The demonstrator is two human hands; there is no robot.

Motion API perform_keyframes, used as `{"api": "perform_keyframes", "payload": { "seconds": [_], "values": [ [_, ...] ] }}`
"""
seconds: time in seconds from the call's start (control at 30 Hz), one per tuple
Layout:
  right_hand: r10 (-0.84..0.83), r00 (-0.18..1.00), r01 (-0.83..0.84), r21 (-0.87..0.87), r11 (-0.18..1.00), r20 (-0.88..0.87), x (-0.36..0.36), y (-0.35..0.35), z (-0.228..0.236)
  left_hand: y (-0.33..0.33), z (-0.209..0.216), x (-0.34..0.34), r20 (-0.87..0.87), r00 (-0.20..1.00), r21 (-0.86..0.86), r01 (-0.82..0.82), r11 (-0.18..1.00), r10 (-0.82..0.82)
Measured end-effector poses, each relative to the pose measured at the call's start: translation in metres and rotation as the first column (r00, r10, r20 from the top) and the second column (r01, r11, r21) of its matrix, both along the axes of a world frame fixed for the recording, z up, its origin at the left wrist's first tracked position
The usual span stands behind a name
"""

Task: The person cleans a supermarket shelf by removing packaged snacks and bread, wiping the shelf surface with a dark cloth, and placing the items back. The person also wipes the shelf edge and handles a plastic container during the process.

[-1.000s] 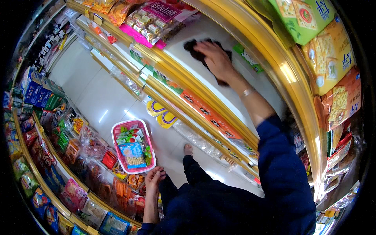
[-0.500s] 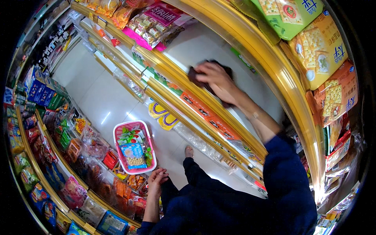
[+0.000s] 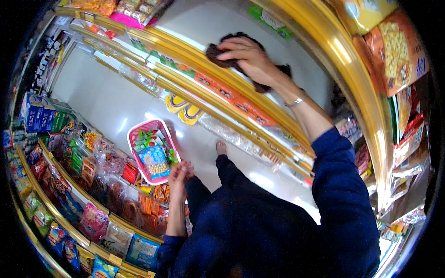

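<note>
Cloth first, head view: dark brown cloth lies bunched on the shelf board, toward its front edge, left corner reaching the gold front rail. Right hand is on top, fingers bent over the cloth and gripping it; palm contact hidden. Left hand is below the shelf board, fingers loosely curled, nothing visible in them; can't tell if it touches the pink basket just beside it.

To do it well, judging from here: spread the bunch flat under the palm, press evenly, run long overlapping strokes parallel to the shelf board's front edge, and use a folded edge along the rail.

Around it: green packet at the back of the shelf board, worth shifting before that strip gets done. Snack bag with a pink edge closes off the left end. Upper gold rail arcs above the shelf board, limiting wrist and forearm room; orange cracker pack sits beyond that rail, easy to knock with a high elbow. Basket's on the floor side below, clear of the stroke.
</note>
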State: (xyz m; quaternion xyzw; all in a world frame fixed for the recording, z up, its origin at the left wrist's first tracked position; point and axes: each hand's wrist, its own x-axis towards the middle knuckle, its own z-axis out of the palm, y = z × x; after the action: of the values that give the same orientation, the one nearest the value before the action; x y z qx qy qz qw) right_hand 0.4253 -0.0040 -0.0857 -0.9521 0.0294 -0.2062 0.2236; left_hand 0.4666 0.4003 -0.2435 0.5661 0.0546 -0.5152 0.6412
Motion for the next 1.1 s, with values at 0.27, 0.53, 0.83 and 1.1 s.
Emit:
{"api": "perform_keyframes", "payload": {
  "seconds": [0.27, 0.53, 0.83, 1.1],
  "values": [
    [-0.462, 0.845, 0.522, 0.226, 0.822, -0.270, -0.206, 0.037, 0.030, -0.084, 0.057, 0.065, 0.297, 0.953, -0.260, 0.140, 0.956, -0.059],
    [-0.632, 0.728, 0.666, 0.057, 0.744, -0.267, -0.213, 0.056, 0.026, -0.138, 0.100, 0.053, 0.445, 0.891, -0.441, 0.307, 0.843, -0.091],
    [-0.884, 0.432, 0.801, -0.374, 0.468, -0.181, -0.221, -0.097, -0.018, -0.215, 0.138, 0.018, 0.911, 0.313, -0.401, 0.534, 0.744, 0.267],
    [-0.981, 0.185, 0.302, -0.947, 0.110, -0.055, -0.246, -0.119, -0.028, -0.234, 0.124, 0.016, 0.982, -0.032, -0.150, 0.486, 0.861, 0.188]
  ]
}}
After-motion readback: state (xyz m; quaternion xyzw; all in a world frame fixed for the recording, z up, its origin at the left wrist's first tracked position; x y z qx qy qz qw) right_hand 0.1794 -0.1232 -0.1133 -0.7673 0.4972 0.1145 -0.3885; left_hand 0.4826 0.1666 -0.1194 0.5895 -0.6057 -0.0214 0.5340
